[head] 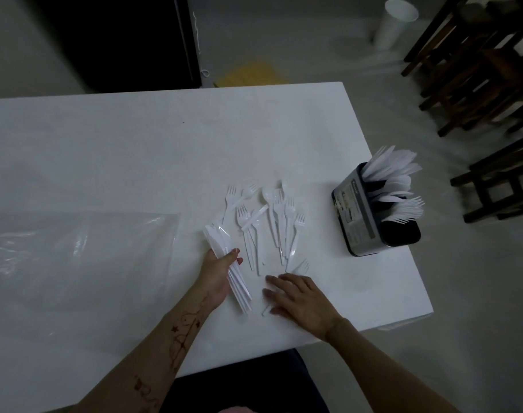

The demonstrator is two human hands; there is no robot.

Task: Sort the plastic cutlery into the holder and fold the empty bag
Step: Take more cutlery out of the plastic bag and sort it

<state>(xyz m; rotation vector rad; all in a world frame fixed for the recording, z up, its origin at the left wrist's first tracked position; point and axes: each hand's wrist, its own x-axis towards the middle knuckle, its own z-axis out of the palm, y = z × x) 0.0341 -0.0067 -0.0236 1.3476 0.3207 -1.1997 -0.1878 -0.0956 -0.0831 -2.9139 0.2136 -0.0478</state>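
My left hand (215, 272) grips a bundle of white plastic knives (224, 257), blades pointing away from me. My right hand (299, 296) lies flat with straight fingers on the white table (135, 150), over a fork (300, 265) and a small white piece by its thumb. Several loose white forks and spoons (266, 222) lie scattered just beyond both hands. The black cutlery holder (364, 210) stands near the table's right edge with knives, spoons and forks sticking out of it. The clear plastic bag (75, 257) lies spread flat on the left.
The table's right edge and near corner are close to the holder. Dark wooden stools (486, 84) stand on the floor to the right. A white bin (396, 23) sits on the floor at the back, with a yellow sheet (251, 74) behind the table.
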